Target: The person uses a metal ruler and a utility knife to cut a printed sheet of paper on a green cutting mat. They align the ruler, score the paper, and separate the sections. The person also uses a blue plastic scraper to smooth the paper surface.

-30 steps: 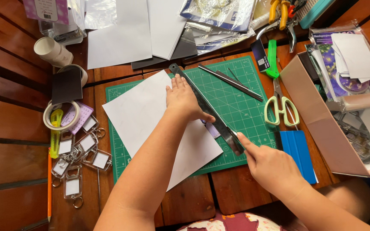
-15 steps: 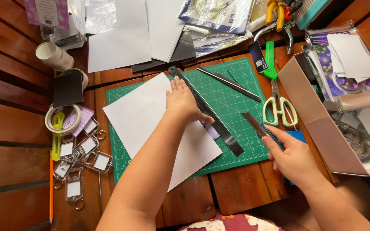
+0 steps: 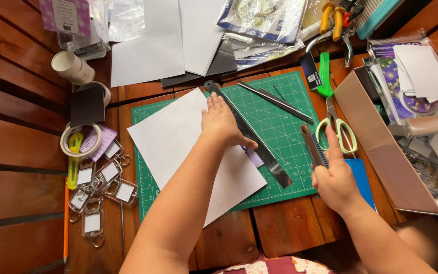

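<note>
At the centre of the frame, a person's left hand [image 3: 223, 122] is pressing flat, fingers spread and extended, on a long dark metal ruler [image 3: 249, 136] that is lying diagonally from upper left to lower right over a white sheet of paper [image 3: 178, 137] and a green cutting mat [image 3: 275, 116]. Lower right of the ruler, the right hand [image 3: 333, 177] is gripping a utility knife [image 3: 311, 147], its fingers curled around the handle while the index finger is stretching straight up toward the top of the frame; the knife is pointing up and slightly left, roughly parallel to the ruler's lower end but clearly apart from it, to its right. The right hand is therefore nearer the ruler's lower right tip, the left hand nearer its upper half. Just right of the knife, green-handled scissors [image 3: 336, 129] are lying on the wooden table [image 3: 21, 152], beside an open cardboard box [image 3: 381, 147] of paper scraps. At the left, clear plastic keychain frames [image 3: 102, 182], a roll of tape [image 3: 79, 139] and an orange pencil [image 3: 66, 218] are resting. More white sheets [image 3: 148, 45] are sitting along the top.
</note>
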